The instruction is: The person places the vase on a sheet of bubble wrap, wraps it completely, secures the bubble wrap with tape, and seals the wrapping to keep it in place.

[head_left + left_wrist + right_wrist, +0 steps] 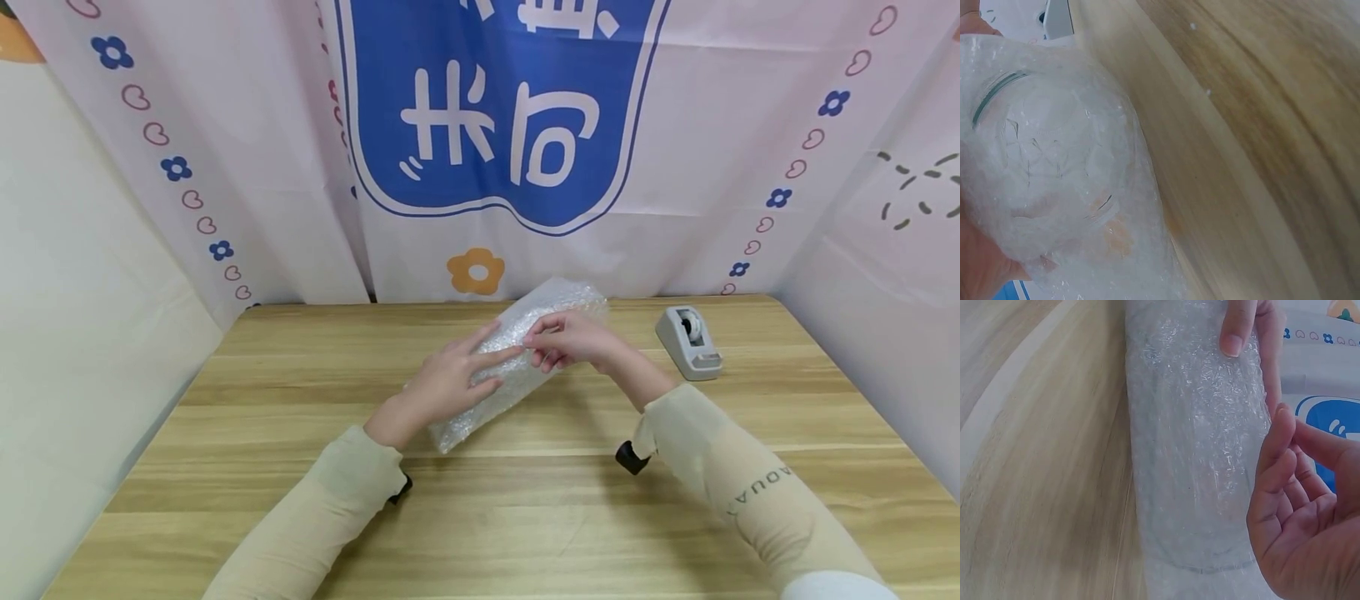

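A long bundle of bubble wrap [480, 398] lies slanted on the table. In the left wrist view the bubble wrap [1072, 181] encloses a clear, glass-like thing with a round, greenish rim [999, 90]; its exact kind is blurred. My left hand [448, 379] rests on the bundle with its fingers spread and fairly straight. Just beyond its forefinger is my right hand [572, 340], over the bundle's right side. The right wrist view shows the right hand [1304, 512] with thumb and forefinger tips pressed together, other fingers curled; nothing can be made out between those tips.
On the table's right side stands a pale grey tape dispenser [688, 343] with a roll in it. The wood-grain table [480, 517] ends at a printed white and blue cloth [487, 125] hanging behind. White walls [82, 317] flank both sides.
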`<action>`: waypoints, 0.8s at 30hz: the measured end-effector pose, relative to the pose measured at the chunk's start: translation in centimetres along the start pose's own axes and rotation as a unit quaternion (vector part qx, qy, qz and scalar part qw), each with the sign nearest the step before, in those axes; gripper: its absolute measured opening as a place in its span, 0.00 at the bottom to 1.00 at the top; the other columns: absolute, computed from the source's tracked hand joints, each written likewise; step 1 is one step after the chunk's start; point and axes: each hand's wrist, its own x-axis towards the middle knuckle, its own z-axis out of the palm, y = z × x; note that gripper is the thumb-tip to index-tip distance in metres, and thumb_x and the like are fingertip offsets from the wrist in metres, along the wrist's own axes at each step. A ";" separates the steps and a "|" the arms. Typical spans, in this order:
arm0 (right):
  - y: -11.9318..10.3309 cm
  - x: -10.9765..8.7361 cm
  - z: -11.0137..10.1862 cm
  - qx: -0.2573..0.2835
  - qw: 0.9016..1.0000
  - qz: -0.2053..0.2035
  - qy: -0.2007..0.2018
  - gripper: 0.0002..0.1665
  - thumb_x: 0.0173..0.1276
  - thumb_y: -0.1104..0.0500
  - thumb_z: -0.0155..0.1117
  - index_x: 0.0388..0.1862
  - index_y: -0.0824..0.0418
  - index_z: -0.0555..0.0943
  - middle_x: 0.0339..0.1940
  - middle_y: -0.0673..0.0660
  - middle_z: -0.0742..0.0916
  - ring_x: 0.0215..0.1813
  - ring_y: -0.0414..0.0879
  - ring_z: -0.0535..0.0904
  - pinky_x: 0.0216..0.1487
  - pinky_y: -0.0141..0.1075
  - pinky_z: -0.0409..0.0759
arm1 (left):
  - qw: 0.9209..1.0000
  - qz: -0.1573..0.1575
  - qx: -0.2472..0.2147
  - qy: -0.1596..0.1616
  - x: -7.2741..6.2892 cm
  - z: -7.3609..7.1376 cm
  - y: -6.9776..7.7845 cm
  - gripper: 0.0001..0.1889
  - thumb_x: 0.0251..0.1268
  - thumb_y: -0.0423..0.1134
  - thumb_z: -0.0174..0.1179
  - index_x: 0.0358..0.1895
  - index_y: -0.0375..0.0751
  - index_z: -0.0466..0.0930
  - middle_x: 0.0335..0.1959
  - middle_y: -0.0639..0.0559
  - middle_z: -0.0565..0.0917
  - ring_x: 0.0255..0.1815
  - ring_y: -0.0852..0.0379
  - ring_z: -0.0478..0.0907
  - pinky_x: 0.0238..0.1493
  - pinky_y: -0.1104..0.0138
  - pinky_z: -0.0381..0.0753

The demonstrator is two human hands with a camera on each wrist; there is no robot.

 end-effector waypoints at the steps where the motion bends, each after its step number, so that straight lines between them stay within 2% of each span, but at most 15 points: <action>1: 0.0 0.0 0.1 -0.001 1.000 0.001 0.003 0.08 0.78 0.60 0.61 0.44 0.66 0.82 0.27 0.54 0.87 0.27 0.41 0.82 0.30 0.30 0.80 | 1.000 0.003 -0.001 0.002 0.0 0.0 0.0 0.26 0.77 0.50 0.59 0.75 0.64 0.71 0.83 0.47 0.53 0.69 0.32 0.70 0.52 0.37 0.80; 8: -0.4 0.0 0.5 -0.025 0.999 0.009 0.029 0.14 0.79 0.55 0.60 0.41 0.66 0.84 0.25 0.53 0.87 0.26 0.41 0.83 0.31 0.31 0.81 | 1.000 0.005 -0.002 0.007 0.1 0.1 -0.1 0.26 0.77 0.49 0.59 0.75 0.64 0.71 0.83 0.47 0.53 0.69 0.33 0.71 0.52 0.38 0.81; 14: -0.1 0.3 1.1 -0.088 0.993 -0.015 0.080 0.17 0.76 0.52 0.64 0.31 0.63 0.84 0.22 0.53 0.88 0.24 0.42 0.83 0.26 0.31 0.76 | 1.000 0.004 0.000 0.006 0.1 0.2 -0.1 0.26 0.77 0.49 0.59 0.75 0.64 0.71 0.83 0.48 0.54 0.70 0.32 0.70 0.52 0.37 0.80; 18: 0.1 0.3 1.2 -0.113 0.988 -0.032 0.100 0.17 0.75 0.53 0.65 0.28 0.62 0.83 0.21 0.53 0.87 0.22 0.43 0.84 0.25 0.31 0.73 | 1.000 0.001 -0.002 0.003 0.0 0.2 0.0 0.27 0.76 0.49 0.60 0.76 0.64 0.70 0.84 0.48 0.53 0.70 0.32 0.70 0.51 0.37 0.81; 24: 0.2 0.5 1.4 -0.138 0.983 -0.044 0.116 0.17 0.73 0.55 0.65 0.25 0.62 0.82 0.20 0.54 0.87 0.22 0.44 0.85 0.28 0.35 0.80 | 1.000 -0.001 0.002 0.000 0.1 0.2 0.0 0.27 0.76 0.49 0.60 0.76 0.64 0.70 0.84 0.48 0.52 0.70 0.31 0.70 0.52 0.37 0.81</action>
